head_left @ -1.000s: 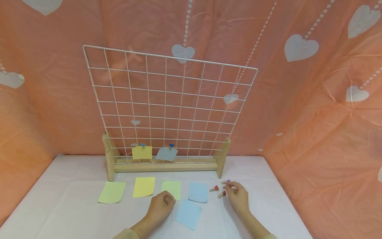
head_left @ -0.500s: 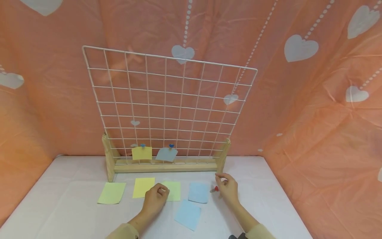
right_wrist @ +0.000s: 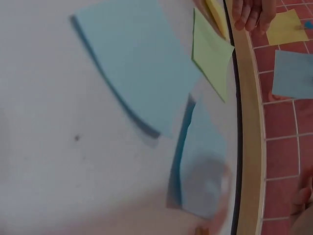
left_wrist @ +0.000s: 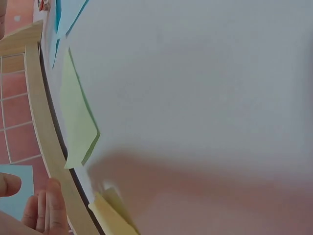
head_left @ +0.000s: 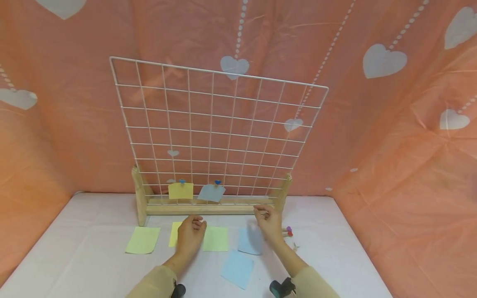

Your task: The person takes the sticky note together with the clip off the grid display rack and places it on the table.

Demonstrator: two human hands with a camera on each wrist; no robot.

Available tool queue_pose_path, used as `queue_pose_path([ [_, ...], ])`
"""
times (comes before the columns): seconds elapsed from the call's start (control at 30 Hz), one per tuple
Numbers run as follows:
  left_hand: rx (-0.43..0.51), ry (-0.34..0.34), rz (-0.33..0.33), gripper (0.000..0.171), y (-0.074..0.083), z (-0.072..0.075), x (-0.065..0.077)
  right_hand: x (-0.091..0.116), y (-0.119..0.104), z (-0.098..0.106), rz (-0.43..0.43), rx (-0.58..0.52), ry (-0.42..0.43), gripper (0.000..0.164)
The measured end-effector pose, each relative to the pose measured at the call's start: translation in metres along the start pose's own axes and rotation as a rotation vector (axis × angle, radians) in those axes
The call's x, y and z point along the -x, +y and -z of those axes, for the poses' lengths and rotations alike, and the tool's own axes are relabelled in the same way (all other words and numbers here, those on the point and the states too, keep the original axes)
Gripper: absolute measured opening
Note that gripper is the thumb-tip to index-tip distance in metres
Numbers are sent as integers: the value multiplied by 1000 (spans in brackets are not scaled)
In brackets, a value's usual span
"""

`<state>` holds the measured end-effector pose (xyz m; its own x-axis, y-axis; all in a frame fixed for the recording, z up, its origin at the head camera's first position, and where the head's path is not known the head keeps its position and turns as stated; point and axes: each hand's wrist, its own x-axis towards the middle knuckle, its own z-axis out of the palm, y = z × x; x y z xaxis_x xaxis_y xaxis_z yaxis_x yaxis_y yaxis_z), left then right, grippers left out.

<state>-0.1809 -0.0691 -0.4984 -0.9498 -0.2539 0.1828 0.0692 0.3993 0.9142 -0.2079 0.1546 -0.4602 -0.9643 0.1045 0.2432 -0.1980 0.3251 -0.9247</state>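
Hovering by yellow note (head_left: pixel 173 234), left hand (head_left: pixel 190 236), fingers (left_wrist: pixel 56 210) apart, right hand (head_left: pixel 270 223) near wooden stand (head_left: pixel 201 210), hold unclear

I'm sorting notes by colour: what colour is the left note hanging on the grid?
The left note is yellow; it shows best in the head view.

There are two green, two yellow and three blue square paper notes (head_left: pixel 143 240), two blue heart-shaped clips (head_left: pixel 182 181) and two hands (head_left: pixel 190 236).

I see a curtained booth (head_left: pixel 421 198): orange fabric (head_left: pixel 85 107) printed with pale hearts (head_left: pixel 384 62) surrounds a white table (head_left: pixel 89 265) on three sides.
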Motion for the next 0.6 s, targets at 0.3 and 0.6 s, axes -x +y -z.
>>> queue_pose_path([
  [0.3, -14, 92, -61, 14, -1, -1, -9, -13, 1, -21, 65, 18, -2, 15],
  [0.6, -1, 119, -113, 21, 3, 1, -19, -28, 3, -41, 128, 34, -7, 13],
])
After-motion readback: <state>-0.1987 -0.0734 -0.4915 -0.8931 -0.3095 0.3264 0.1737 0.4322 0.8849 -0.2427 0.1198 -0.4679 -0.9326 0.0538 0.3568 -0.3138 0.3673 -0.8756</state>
